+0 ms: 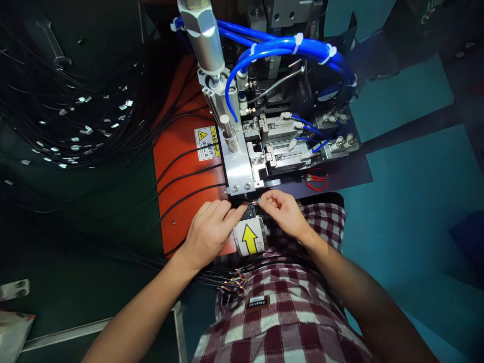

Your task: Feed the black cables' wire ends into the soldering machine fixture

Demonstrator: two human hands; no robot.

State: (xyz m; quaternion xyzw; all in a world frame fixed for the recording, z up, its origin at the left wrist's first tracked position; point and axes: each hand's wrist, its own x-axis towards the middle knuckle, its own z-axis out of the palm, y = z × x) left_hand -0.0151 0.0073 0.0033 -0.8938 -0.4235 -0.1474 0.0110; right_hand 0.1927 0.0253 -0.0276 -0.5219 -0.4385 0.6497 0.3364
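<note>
Both hands meet at 6 o'clock of the machine point(249, 151) | left hand point(209, 229) pinches black cable point(189, 194) | right hand point(283, 209) pinches its stripped wire ends point(256, 201) | red pliers point(315, 180) at 3 o'clock.

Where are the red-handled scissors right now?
In the head view the red-handled scissors lie on the dark machine base, right of centre, just above the right hand.

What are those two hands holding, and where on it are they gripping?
A thin black cable: the left hand pinches it just behind its stripped end, and the right hand pinches the fine coloured wires at its tip.
</note>
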